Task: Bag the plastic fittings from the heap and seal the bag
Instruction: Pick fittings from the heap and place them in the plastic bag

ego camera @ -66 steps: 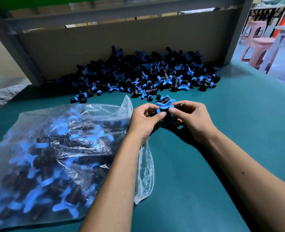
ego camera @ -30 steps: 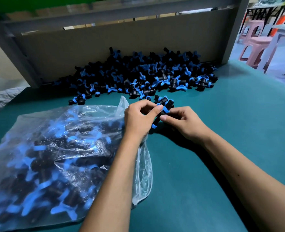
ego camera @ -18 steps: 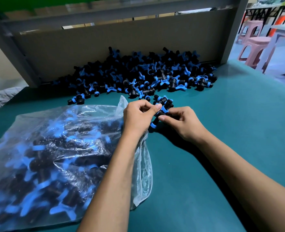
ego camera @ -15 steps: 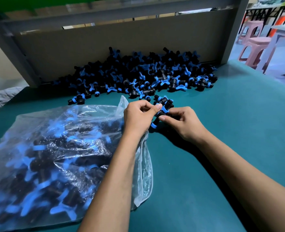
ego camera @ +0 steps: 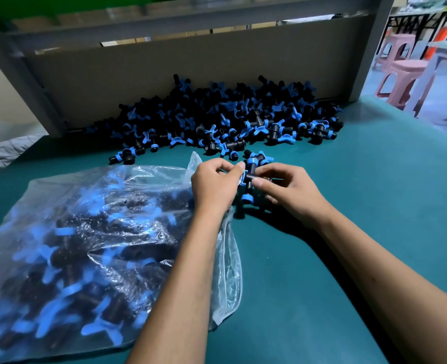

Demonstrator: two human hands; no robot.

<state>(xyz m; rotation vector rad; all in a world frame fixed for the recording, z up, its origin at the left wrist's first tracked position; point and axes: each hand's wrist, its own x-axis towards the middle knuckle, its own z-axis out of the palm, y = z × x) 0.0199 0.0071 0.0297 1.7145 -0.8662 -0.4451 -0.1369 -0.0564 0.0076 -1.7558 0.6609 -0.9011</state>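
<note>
Green worktop (ego camera: 374, 206): both my hands, left (ego camera: 213, 183) and right (ego camera: 286, 190), have tilted the pinched fittings (ego camera: 251, 174) toward the bag (ego camera: 85, 232) mouth, bagging next.

A clear plastic bag (ego camera: 91, 232), thin, glossy and crinkled, catches white glare across its wrinkles. Through the film show fittings of hard plastic, black bodies with bright blue wings. The loose heap (ego camera: 225, 119) is the same moulded plastic: the black parts have a dull sheen, the blue parts look smooth and slightly glossy. The fitting (ego camera: 251, 177) between the hands is likewise black plastic with blue collars. The table (ego camera: 374, 206) is covered in a smooth, matt teal mat. The back board (ego camera: 191, 67) looks like flat, matt brown cardboard, set in a grey painted frame (ego camera: 33, 82). A pink stool (ego camera: 403, 74) looks like smooth moulded plastic.
</note>
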